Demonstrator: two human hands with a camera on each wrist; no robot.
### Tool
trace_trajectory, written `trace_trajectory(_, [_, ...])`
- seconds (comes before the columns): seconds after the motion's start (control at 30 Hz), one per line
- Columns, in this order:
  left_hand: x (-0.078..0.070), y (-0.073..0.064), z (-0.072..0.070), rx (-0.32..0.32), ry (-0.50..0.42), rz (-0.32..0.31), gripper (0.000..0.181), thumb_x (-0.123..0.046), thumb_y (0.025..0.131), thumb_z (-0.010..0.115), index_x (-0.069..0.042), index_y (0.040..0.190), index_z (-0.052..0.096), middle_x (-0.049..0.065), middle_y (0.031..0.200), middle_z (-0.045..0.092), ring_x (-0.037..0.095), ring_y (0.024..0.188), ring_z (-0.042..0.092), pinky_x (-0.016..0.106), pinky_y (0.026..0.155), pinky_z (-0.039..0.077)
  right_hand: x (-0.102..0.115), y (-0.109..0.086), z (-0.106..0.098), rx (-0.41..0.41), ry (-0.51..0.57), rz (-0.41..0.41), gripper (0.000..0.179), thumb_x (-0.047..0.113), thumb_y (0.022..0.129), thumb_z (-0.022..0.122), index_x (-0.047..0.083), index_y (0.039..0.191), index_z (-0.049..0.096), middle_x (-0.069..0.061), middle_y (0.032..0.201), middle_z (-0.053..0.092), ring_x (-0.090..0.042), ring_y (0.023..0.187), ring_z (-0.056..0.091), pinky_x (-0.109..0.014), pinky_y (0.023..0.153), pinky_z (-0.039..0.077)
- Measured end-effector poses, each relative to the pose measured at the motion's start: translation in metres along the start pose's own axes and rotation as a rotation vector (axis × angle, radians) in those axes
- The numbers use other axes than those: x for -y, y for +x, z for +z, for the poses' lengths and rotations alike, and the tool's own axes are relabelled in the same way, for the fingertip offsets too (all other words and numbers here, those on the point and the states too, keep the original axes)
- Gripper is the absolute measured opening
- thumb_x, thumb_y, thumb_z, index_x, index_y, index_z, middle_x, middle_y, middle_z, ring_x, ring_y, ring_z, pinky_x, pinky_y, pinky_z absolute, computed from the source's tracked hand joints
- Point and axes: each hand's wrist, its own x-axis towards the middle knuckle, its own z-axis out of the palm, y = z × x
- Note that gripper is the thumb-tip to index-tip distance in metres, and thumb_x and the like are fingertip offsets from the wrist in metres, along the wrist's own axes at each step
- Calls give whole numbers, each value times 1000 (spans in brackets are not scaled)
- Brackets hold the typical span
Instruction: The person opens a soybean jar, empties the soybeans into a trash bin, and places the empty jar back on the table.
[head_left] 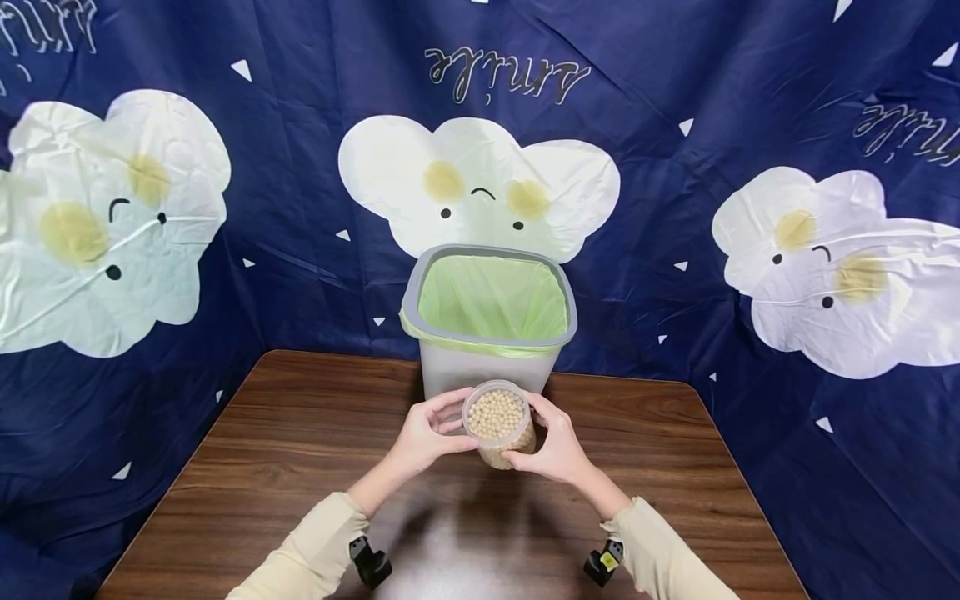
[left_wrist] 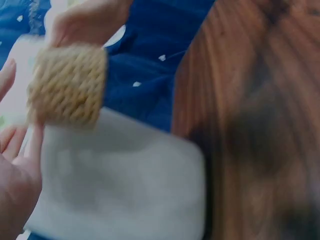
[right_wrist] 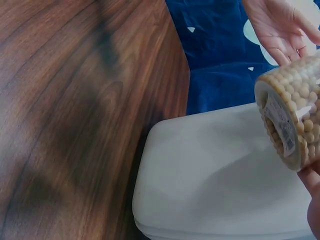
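Brown wooden tabletop (head_left: 300, 467) lies below the jar of beige balls (head_left: 498, 423), between my hands: right hand (head_left: 558, 448) gripping it, left hand (head_left: 422, 435) spread at its side.

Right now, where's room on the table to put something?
The table is bare between left sleeve and left edge, and between right sleeve and right edge. The middle's crowded: left hand and right hand hold the jar in front of the bin.

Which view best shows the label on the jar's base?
Right wrist: the jar points its base partly toward that camera, exposing the label. Head view shows the jar from above, left wrist its blurred side; neither shows the label.
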Motion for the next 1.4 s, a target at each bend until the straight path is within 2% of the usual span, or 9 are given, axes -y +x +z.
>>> trace_trajectory(0.1, [-2, 6, -10, 102, -8, -49, 76, 3, 64, 78, 16, 128, 39, 34, 128, 41, 15, 107, 56, 35, 87, 47, 1, 0, -2, 29, 26, 7, 73, 0, 54, 80, -12, 118, 48, -23, 111, 56, -34, 99, 56, -27, 82, 49])
trace_trajectory(0.23, [-3, 11, -15, 185, 48, -87, 79, 2, 64, 79, 15, 130, 37, 32, 131, 39, 26, 111, 53, 34, 88, 47, 0, 1, -2, 51, 40, -26, 72, -1, 53, 80, -13, 117, 49, -24, 112, 55, -34, 100, 55, -28, 84, 48])
trace_trajectory(0.43, [-5, 11, -11, 149, 106, -63, 74, 6, 63, 78, 14, 127, 41, 31, 127, 45, 41, 113, 48, 34, 88, 46, -2, 2, 0, 23, -17, -88, 74, 1, 51, 80, -12, 116, 49, -23, 111, 55, -33, 100, 55, -24, 88, 45])
trace_trajectory(0.63, [0, 8, -2, 33, 162, -13, 72, 9, 62, 77, 8, 126, 46, 26, 126, 49, 37, 114, 49, 33, 88, 47, -3, 4, 0, -27, -82, -128, 75, 3, 50, 80, -13, 117, 49, -23, 110, 55, -33, 99, 54, -25, 89, 43])
trace_trajectory(0.8, [5, 6, 4, -38, 176, 1, 71, 6, 63, 78, 5, 127, 46, 21, 128, 50, 33, 117, 47, 32, 90, 45, -3, 5, 0, -55, -110, -108, 75, 4, 50, 79, -12, 117, 49, -22, 110, 56, -32, 98, 55, -25, 89, 43])
trace_trajectory(1.0, [3, 9, -3, 79, 87, -42, 77, 7, 68, 74, 9, 135, 35, 25, 136, 38, 36, 121, 41, 33, 92, 43, -4, 3, -2, -54, -64, -96, 75, 0, 50, 79, -14, 117, 48, -25, 109, 55, -34, 97, 55, -29, 84, 47])
trace_trajectory(1.17, [0, 13, -9, 165, 130, -85, 78, 6, 67, 75, 10, 134, 35, 27, 134, 40, 35, 119, 45, 31, 90, 45, -7, 1, -2, -18, -29, -114, 75, 1, 51, 79, -15, 117, 48, -25, 111, 54, -34, 99, 54, -30, 85, 48])
trace_trajectory(1.23, [-1, 13, -6, 140, 169, -75, 77, 6, 65, 77, 10, 132, 38, 26, 130, 45, 35, 116, 48, 30, 89, 46, -8, 1, 0, -21, -35, -121, 76, 2, 51, 80, -15, 118, 47, -25, 112, 54, -34, 100, 54, -27, 87, 46])
trace_trajectory(1.4, [1, 7, 4, -48, 231, -55, 75, 3, 61, 81, 5, 128, 47, 22, 123, 54, 32, 110, 54, 29, 86, 47, -8, 1, 6, -74, -84, -102, 77, 4, 51, 80, -13, 119, 48, -24, 111, 55, -34, 99, 54, -24, 89, 43])
